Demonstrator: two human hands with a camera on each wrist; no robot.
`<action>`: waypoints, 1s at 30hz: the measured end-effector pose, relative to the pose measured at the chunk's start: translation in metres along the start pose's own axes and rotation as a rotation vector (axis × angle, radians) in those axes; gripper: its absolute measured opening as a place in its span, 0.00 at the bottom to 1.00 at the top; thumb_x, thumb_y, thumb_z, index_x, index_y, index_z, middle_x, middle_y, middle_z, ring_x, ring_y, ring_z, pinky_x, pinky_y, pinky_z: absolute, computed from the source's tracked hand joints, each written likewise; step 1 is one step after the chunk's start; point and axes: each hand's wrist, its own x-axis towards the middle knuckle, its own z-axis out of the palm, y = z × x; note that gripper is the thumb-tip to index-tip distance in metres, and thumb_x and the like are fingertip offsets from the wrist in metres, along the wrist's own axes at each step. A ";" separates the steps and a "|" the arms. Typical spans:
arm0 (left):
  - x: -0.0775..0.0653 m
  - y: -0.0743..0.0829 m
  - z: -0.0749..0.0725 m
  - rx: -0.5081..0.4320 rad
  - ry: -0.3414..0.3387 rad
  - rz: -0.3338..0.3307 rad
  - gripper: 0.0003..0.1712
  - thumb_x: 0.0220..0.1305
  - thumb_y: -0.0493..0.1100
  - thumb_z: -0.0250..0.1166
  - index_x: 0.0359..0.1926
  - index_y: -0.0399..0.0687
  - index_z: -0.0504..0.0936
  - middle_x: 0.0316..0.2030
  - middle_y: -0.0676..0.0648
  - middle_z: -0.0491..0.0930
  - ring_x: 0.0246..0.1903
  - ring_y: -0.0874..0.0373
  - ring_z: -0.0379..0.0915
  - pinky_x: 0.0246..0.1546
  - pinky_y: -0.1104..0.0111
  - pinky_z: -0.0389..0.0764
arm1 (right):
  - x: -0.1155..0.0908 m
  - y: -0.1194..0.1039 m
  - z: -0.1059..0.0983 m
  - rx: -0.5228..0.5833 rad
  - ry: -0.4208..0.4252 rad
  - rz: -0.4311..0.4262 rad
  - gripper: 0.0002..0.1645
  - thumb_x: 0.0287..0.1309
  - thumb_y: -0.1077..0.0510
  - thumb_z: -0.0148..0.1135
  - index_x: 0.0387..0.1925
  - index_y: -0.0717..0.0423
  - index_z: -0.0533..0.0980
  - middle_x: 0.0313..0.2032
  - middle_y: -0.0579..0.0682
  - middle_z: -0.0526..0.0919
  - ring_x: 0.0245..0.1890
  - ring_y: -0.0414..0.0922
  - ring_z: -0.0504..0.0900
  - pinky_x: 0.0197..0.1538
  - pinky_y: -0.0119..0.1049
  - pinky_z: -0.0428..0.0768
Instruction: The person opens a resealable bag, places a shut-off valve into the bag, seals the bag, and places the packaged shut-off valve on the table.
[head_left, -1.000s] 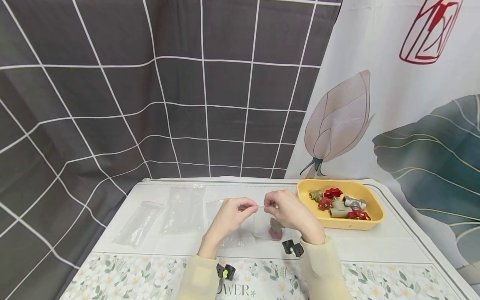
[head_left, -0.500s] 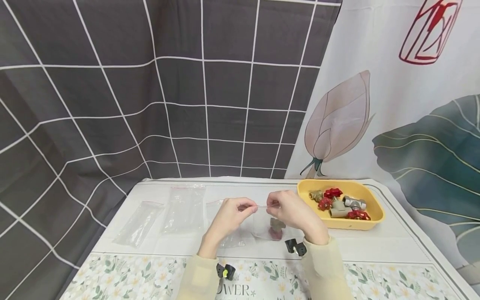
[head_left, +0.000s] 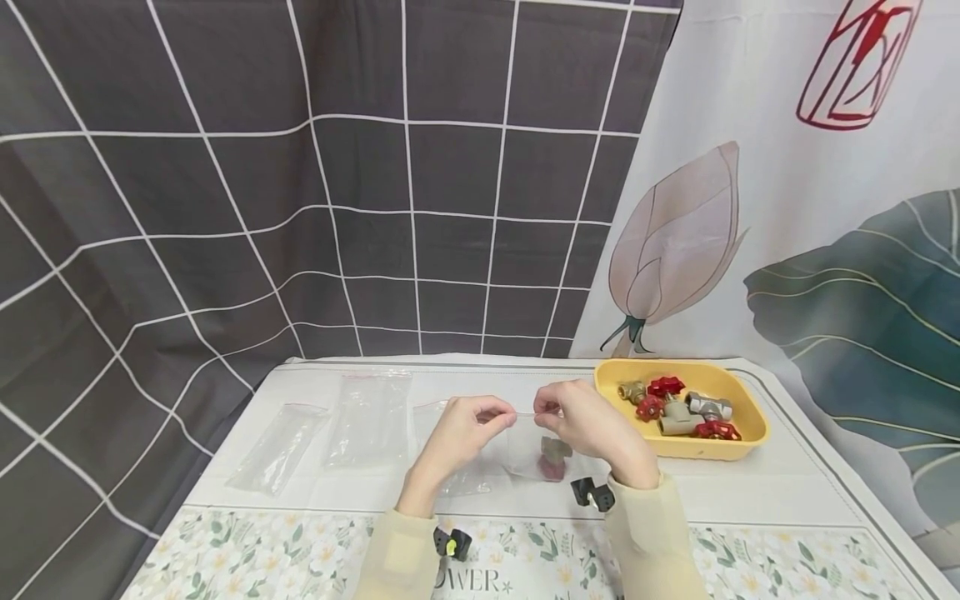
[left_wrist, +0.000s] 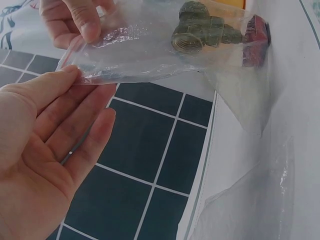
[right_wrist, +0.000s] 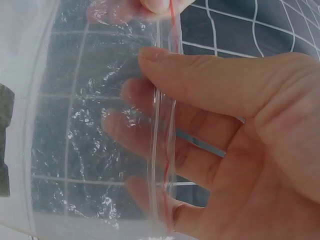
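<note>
A clear zip-lock bag (left_wrist: pixel 135 45) with a red line along its seal hangs between my two hands. Inside it, low down, lies a brass valve (left_wrist: pixel 192 30) with a red handwheel (left_wrist: pixel 256 41). My left hand (head_left: pixel 467 432) pinches one end of the bag's mouth between thumb and forefinger. At the other end, my right hand (head_left: pixel 588 423) pinches the seal strip, its thumb in front and fingers behind the film in the right wrist view. In the head view the bag's lower part hangs just above or on the table; I cannot tell which.
To the right stands a yellow basin (head_left: pixel 723 450) holding several valves and pipe fittings. Flat clear bags (head_left: pixel 277 450) lie on the left of the white table (head_left: pixel 600 517), another bag (head_left: pixel 367 421) beside them, and one more beneath my left hand. A dark gridded curtain (head_left: pixel 450 250) rises behind.
My right hand has slid slightly to the right along the bag's mouth, and the valve in the bag has shifted a little with it. The left hand has stayed in place.
</note>
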 end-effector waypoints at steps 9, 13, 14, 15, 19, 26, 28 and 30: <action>0.000 0.000 0.000 0.004 0.002 0.005 0.08 0.68 0.47 0.63 0.40 0.51 0.87 0.39 0.57 0.86 0.40 0.64 0.82 0.45 0.66 0.80 | 0.000 0.002 0.000 0.019 0.005 0.005 0.09 0.55 0.64 0.68 0.25 0.48 0.79 0.26 0.39 0.81 0.29 0.37 0.78 0.38 0.38 0.80; 0.001 0.000 0.000 0.007 0.004 0.004 0.08 0.68 0.46 0.63 0.40 0.51 0.87 0.39 0.57 0.86 0.40 0.64 0.82 0.45 0.67 0.80 | -0.001 0.004 0.000 0.025 -0.002 0.014 0.08 0.54 0.63 0.68 0.25 0.48 0.78 0.25 0.38 0.80 0.28 0.36 0.77 0.38 0.38 0.80; 0.001 0.000 0.000 0.007 0.004 0.003 0.07 0.68 0.46 0.64 0.40 0.51 0.87 0.38 0.57 0.86 0.40 0.64 0.82 0.45 0.67 0.80 | -0.001 0.004 -0.001 0.025 -0.005 0.018 0.08 0.54 0.63 0.68 0.25 0.48 0.78 0.25 0.38 0.79 0.28 0.36 0.77 0.38 0.38 0.79; 0.001 0.000 0.000 0.008 0.005 0.003 0.07 0.68 0.46 0.64 0.40 0.51 0.87 0.38 0.57 0.86 0.40 0.64 0.82 0.45 0.67 0.80 | -0.001 0.004 -0.001 0.023 -0.006 0.020 0.08 0.54 0.63 0.68 0.26 0.48 0.78 0.25 0.38 0.79 0.28 0.36 0.76 0.38 0.38 0.79; 0.001 -0.001 0.000 0.005 0.005 0.003 0.07 0.68 0.46 0.63 0.40 0.52 0.87 0.38 0.57 0.86 0.40 0.64 0.82 0.45 0.67 0.80 | -0.002 0.006 -0.003 0.020 -0.007 0.043 0.08 0.54 0.63 0.67 0.26 0.48 0.78 0.25 0.38 0.79 0.28 0.37 0.75 0.38 0.39 0.79; 0.001 -0.002 0.001 0.006 0.011 0.020 0.07 0.68 0.46 0.64 0.40 0.51 0.87 0.38 0.57 0.86 0.39 0.64 0.82 0.45 0.68 0.81 | -0.002 0.007 -0.003 0.016 -0.009 0.059 0.09 0.55 0.63 0.67 0.24 0.47 0.77 0.25 0.38 0.78 0.27 0.37 0.74 0.35 0.37 0.76; 0.001 -0.002 0.001 0.005 0.013 0.025 0.07 0.68 0.46 0.64 0.40 0.51 0.87 0.38 0.57 0.86 0.39 0.64 0.82 0.44 0.68 0.81 | -0.002 0.007 -0.003 0.015 -0.012 0.055 0.10 0.55 0.63 0.67 0.24 0.47 0.77 0.24 0.38 0.77 0.26 0.37 0.73 0.35 0.36 0.76; 0.001 -0.002 0.001 0.004 0.013 0.028 0.07 0.68 0.45 0.64 0.40 0.51 0.87 0.38 0.57 0.86 0.39 0.65 0.82 0.44 0.68 0.81 | -0.003 0.008 -0.003 0.014 -0.014 0.049 0.10 0.55 0.63 0.68 0.24 0.47 0.77 0.24 0.38 0.77 0.27 0.38 0.73 0.35 0.36 0.76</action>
